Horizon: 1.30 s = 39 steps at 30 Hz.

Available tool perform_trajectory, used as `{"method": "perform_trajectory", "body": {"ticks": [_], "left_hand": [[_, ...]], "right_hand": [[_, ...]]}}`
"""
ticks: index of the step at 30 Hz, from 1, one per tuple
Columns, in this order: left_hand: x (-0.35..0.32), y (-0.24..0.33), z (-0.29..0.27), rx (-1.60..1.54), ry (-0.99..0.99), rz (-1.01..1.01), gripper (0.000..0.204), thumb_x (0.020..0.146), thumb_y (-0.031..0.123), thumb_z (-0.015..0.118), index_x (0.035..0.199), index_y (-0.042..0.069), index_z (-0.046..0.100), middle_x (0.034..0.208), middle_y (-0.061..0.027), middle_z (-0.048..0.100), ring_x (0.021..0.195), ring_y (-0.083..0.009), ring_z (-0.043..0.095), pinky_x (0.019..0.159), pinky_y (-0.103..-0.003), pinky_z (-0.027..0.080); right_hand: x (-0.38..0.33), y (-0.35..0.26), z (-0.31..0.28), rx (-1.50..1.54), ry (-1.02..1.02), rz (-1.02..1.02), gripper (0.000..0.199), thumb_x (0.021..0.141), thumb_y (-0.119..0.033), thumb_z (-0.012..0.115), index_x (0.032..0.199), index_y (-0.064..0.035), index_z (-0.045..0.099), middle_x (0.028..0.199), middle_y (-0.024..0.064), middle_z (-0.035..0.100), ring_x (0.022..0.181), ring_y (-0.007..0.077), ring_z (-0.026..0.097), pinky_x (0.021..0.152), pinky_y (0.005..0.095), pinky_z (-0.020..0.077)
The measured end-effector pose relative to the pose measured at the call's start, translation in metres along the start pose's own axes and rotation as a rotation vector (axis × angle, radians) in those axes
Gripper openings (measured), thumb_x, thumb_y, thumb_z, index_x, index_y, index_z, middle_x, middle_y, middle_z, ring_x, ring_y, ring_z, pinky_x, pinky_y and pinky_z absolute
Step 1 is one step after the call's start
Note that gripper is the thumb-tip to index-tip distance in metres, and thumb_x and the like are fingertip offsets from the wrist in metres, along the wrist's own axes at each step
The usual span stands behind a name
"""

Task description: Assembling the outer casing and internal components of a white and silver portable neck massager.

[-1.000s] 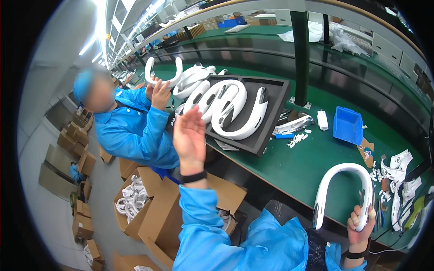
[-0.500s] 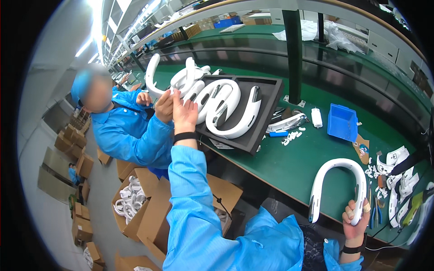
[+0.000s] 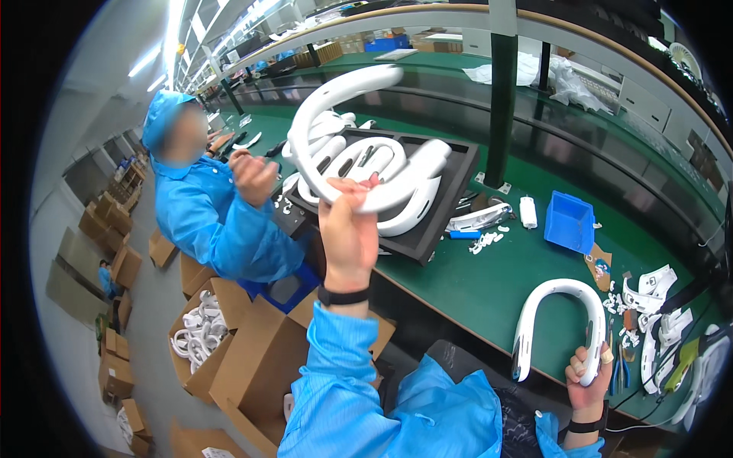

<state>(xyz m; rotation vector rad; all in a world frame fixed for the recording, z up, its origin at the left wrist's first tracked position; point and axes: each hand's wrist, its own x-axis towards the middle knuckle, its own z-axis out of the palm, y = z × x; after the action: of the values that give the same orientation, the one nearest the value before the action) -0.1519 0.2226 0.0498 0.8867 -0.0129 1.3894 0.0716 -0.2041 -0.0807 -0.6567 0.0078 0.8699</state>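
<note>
In the left hand (image 3: 349, 229), gripped at its curve: white U-shaped band (image 3: 300, 137), above the black tray (image 3: 456, 182). In the right hand (image 3: 586, 388), held by one end: second white band (image 3: 561, 287), at the green bench's (image 3: 466, 282) edge. Farther left: co-worker's hand (image 3: 254, 177).

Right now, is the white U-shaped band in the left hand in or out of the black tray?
Out: the left hand holds the white U-shaped band up, its upper end showing beyond the black tray.
</note>
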Motion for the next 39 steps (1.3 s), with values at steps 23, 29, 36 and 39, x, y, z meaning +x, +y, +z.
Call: {"method": "perform_trajectory", "body": {"ticks": [23, 29, 36, 39], "left_hand": [[-0.111, -0.028, 0.109, -0.165, -0.226, -0.623, 0.029, 0.074, -0.005, 0.065, 0.088, 0.013, 0.047, 0.085, -0.0025, 0.053, 0.099, -0.0203, 0.056, 0.116, -0.049, 0.037], [-0.114, -0.029, 0.111, -0.279, -0.215, -0.692, 0.029, 0.075, -0.004, 0.064, 0.088, 0.014, 0.047, 0.084, -0.0019, 0.053, 0.099, -0.0196, 0.056, 0.117, -0.05, 0.036], [-0.116, -0.035, 0.111, -0.488, -0.227, -0.779, 0.026, 0.076, -0.005, 0.059, 0.09, 0.013, 0.046, 0.087, -0.0025, 0.053, 0.099, -0.0188, 0.055, 0.118, -0.05, 0.034], [-0.116, -0.04, 0.111, -0.616, -0.214, -0.866, 0.026, 0.075, -0.004, 0.06, 0.089, 0.014, 0.047, 0.085, -0.0012, 0.053, 0.099, -0.0185, 0.055, 0.119, -0.049, 0.033]], "right_hand": [[-0.004, 0.002, 0.01, -0.23, 0.118, -0.048, 0.042, 0.1, -0.041, 0.058, 0.115, -0.0014, 0.055, 0.088, 0.0102, 0.061, 0.066, 0.0156, 0.056, 0.055, 0.0284, 0.0447], [-0.007, 0.0, 0.009, -0.271, 0.116, -0.047, 0.043, 0.099, -0.042, 0.06, 0.115, -0.0025, 0.054, 0.088, 0.0101, 0.06, 0.068, 0.0165, 0.056, 0.056, 0.0287, 0.0444], [-0.028, -0.006, 0.02, -0.282, 0.086, -0.103, 0.053, 0.089, -0.032, 0.064, 0.132, -0.0071, 0.046, 0.083, 0.0081, 0.055, 0.059, 0.0173, 0.053, 0.05, 0.0307, 0.043], [-0.053, -0.022, 0.031, -0.411, 0.04, -0.145, 0.062, 0.084, -0.031, 0.066, 0.137, -0.0064, 0.045, 0.082, 0.0083, 0.054, 0.054, 0.0162, 0.051, 0.045, 0.0288, 0.0404]]}}
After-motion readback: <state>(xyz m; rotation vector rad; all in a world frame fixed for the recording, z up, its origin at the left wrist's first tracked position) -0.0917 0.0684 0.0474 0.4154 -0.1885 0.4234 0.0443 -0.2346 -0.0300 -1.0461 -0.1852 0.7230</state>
